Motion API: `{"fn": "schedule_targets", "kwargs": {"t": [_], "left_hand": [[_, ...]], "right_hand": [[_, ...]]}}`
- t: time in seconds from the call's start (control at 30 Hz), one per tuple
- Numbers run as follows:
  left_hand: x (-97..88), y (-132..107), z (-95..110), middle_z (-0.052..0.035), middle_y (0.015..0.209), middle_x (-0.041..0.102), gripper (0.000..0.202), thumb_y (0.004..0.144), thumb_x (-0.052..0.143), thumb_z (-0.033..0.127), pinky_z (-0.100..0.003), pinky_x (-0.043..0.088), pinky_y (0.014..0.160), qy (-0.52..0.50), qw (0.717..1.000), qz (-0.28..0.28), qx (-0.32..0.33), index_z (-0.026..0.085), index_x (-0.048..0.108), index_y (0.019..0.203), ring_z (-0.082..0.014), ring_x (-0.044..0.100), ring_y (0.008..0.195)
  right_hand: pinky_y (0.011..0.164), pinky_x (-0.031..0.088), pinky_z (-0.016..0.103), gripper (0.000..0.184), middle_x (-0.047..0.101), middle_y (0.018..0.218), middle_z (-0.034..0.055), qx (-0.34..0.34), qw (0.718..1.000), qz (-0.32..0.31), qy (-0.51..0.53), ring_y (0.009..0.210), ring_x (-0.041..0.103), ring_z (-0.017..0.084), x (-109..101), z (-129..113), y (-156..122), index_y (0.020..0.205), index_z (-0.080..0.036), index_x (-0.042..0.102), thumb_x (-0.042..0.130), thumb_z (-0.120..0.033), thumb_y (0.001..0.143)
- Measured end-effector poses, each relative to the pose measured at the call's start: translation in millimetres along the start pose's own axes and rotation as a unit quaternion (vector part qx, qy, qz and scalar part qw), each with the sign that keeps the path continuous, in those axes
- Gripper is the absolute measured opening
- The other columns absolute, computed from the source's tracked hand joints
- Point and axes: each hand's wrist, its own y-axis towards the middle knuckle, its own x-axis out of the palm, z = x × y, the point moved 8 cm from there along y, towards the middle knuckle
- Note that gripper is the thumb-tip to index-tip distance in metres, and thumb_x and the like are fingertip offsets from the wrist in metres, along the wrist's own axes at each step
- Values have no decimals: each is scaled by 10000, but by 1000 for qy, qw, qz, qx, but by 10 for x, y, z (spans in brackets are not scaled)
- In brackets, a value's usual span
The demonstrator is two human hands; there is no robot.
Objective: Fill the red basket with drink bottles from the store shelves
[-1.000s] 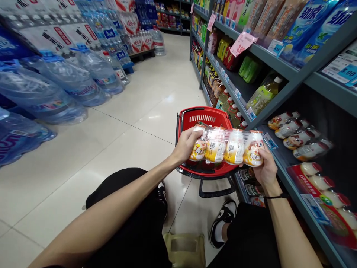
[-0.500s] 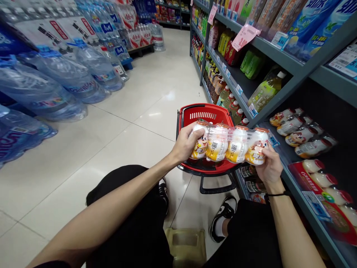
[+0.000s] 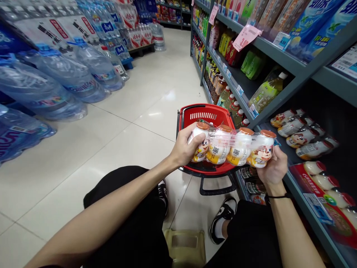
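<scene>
1. Your left hand (image 3: 184, 146) clasps the bottle four-pack (image 3: 240, 148) above the red basket (image 3: 208, 108).
2. Your right hand (image 3: 273, 166), fingers half-curled, grips its other end.
3. QR codes (image 3: 215, 150) mark its middle; cartons (image 3: 136, 38) read 娃哈哈.

1 basket (image 3: 200, 109), 1 handle (image 3: 217, 192) seen on it. Above/beside basket: 1 left hand (image 3: 184, 147), 1 right hand (image 3: 275, 165), 1 wristband (image 3: 279, 196), 1 pack (image 3: 220, 149) showing 4 bottles (image 3: 241, 148). Right of basket: 1 shelf pack (image 3: 301, 136), 4 in near row, rear row part-hidden so total unclear; 1 carton (image 3: 344, 229), 4 jars (image 3: 325, 181) visible. Near side of basket: 2 shoes (image 3: 224, 217), 1 tan object (image 3: 185, 253). Beyond basket: 2 large pink tags (image 3: 247, 37), third cut off.
</scene>
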Motion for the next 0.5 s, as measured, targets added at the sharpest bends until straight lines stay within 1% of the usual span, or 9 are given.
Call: {"fn": "schedule_targets", "kwargs": {"t": [0.1,0.17,0.27,0.33,0.37,0.4,0.43,0.5], "left_hand": [[-14,-32,105,-54,887,694,484,917,618,630,-282,482,691,57,997,-4,44,163,716,1001,-184,603,761],[-5,-61,225,-68,863,697,468,919,593,616,-305,495,687,108,989,-8,98,165,714,951,-195,619,747],[63,-156,427,-100,888,755,371,900,584,510,-337,548,702,162,961,-26,221,175,734,954,-227,701,772],[114,-252,522,-101,904,790,289,871,589,404,-337,578,696,181,935,-33,305,188,748,978,-237,747,784],[131,-298,546,-101,909,803,274,856,587,367,-336,592,693,190,922,-33,336,192,752,987,-242,764,790],[142,-330,549,-106,907,810,273,844,585,350,-339,606,692,204,912,-32,354,192,756,988,-249,776,795],[149,-348,536,-113,894,813,280,836,586,357,-347,620,694,221,906,-32,358,190,760,977,-258,785,797],[176,-351,472,-124,869,814,313,824,605,424,-369,651,719,262,903,-59,336,191,770,953,-281,800,821]], "right_hand": [[952,597,457,345,801,954,41,-30,999,-3,-10,1064,761,327,0,-46,-11,985,-259,787,665,-546,838],[911,597,463,384,798,955,47,-42,999,0,-11,1012,765,331,-10,-76,-20,987,-254,789,622,-576,859],[826,595,463,525,773,834,63,-36,999,-4,-17,923,759,335,-14,-100,-27,899,-238,800,524,-685,894],[786,585,478,611,748,763,84,-21,999,-30,-26,884,746,348,21,-93,-27,827,-234,802,474,-745,891],[778,579,486,634,747,756,95,-18,998,-43,-30,863,739,349,42,-93,-27,803,-234,803,454,-755,891],[775,573,490,652,751,764,103,-19,998,-54,-32,841,732,343,62,-96,-27,787,-233,806,429,-754,898],[772,568,487,670,758,779,106,-23,997,-61,-34,817,723,331,75,-99,-26,775,-231,808,399,-745,908],[759,565,465,700,770,804,103,-22,998,-54,-29,778,713,302,73,-81,-17,758,-223,810,351,-724,925]]}}
